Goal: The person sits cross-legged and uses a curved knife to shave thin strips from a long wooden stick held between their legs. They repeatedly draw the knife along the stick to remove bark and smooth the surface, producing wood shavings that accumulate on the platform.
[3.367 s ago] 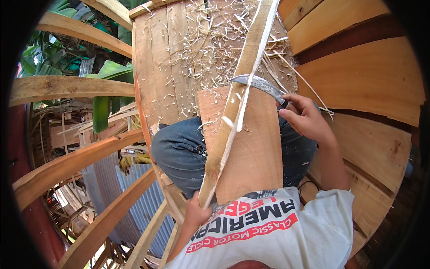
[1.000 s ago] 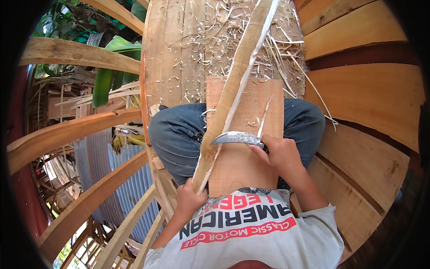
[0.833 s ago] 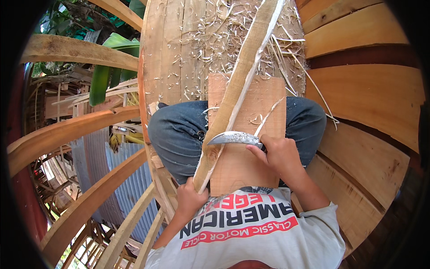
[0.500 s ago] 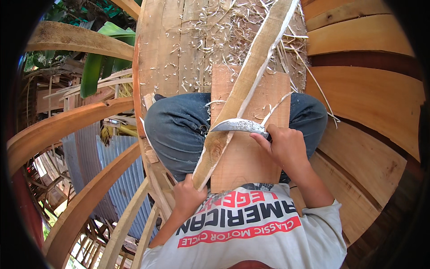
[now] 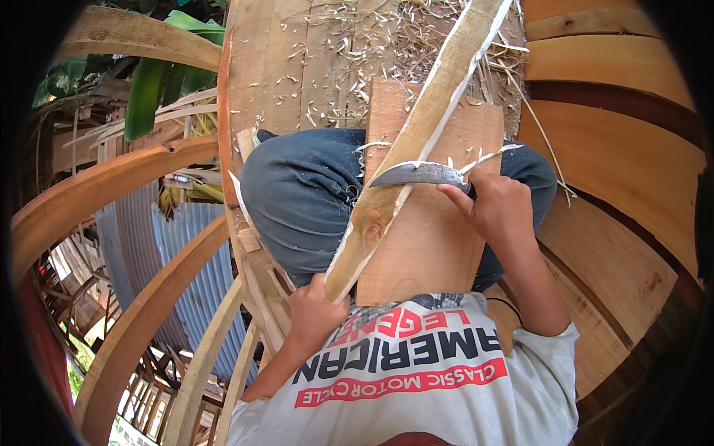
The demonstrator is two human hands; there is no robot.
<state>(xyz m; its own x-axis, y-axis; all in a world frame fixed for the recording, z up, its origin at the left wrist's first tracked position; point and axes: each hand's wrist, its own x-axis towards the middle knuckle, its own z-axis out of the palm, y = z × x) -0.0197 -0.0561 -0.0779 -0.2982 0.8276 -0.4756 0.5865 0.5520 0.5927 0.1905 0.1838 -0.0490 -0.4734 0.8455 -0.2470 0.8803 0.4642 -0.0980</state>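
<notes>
A long wooden strip (image 5: 409, 160), brown on its face with pale shaved edges, runs slantwise from near my waist to the far side. My left hand (image 5: 315, 306) is closed round its near end. In my right hand (image 5: 497, 202) is a curved knife (image 5: 422, 173); its handle is mostly hidden by the fingers. The blade lies across the strip, just beyond a round knot. Beneath the strip, a flat wooden board (image 5: 424, 260) rests over my lap. A pale curled shaving (image 5: 491, 157) sticks out near the knife.
Many thin shavings (image 5: 357, 44) litter the plank floor (image 5: 260, 89) ahead. Curved wooden rails (image 5: 119, 193) stand along the left, with corrugated metal sheets (image 5: 197, 275) beyond. Wide wooden planks (image 5: 610, 156) form the right side. My bent legs (image 5: 297, 201) flank the board.
The whole view has shifted slightly, so the board, strip and knife appear farther right and higher. The knife remains across the strip near the knot, and both hands keep their grips.
</notes>
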